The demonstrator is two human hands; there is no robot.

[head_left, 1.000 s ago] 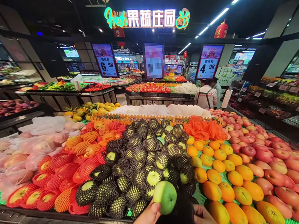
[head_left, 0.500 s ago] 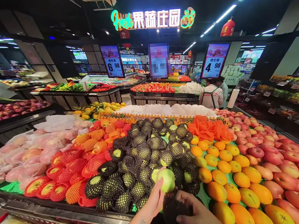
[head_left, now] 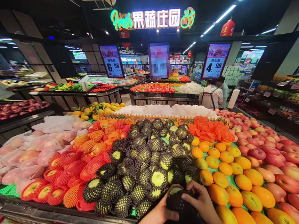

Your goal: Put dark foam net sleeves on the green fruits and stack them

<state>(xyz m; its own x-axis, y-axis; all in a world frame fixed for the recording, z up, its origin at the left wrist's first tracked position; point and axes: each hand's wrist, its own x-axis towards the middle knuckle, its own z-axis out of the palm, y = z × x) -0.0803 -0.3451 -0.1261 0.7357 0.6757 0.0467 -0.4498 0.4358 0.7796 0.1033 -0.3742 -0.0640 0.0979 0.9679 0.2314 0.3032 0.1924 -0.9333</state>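
A pale green apple (head_left: 175, 190) shows at the mouth of a black foam net sleeve (head_left: 182, 205) in front of my body. My left hand (head_left: 162, 210) curls around the left side of the sleeve, its thumb across the front. On the other side my right hand (head_left: 199, 198) grips the sleeve's edge between fingers and thumb. Most of the apple is hidden by the netting and my fingers. Just beyond my hands is a heap of green apples in black nets (head_left: 144, 154), one with a wide bare top (head_left: 157, 178).
Oranges (head_left: 225, 170) and red apples (head_left: 281, 156) lie to the right, with loose orange nets (head_left: 210, 129) behind. Fruit in red nets (head_left: 72, 164) and bagged fruit (head_left: 35, 153) fill the left. A metal rail (head_left: 69, 215) edges the stand. People (head_left: 212, 96) stand farther back.
The green apple, bare in my left hand before, is now largely inside the black sleeve. My left hand has drawn back toward me, and my right hand has shifted upward at the sleeve.
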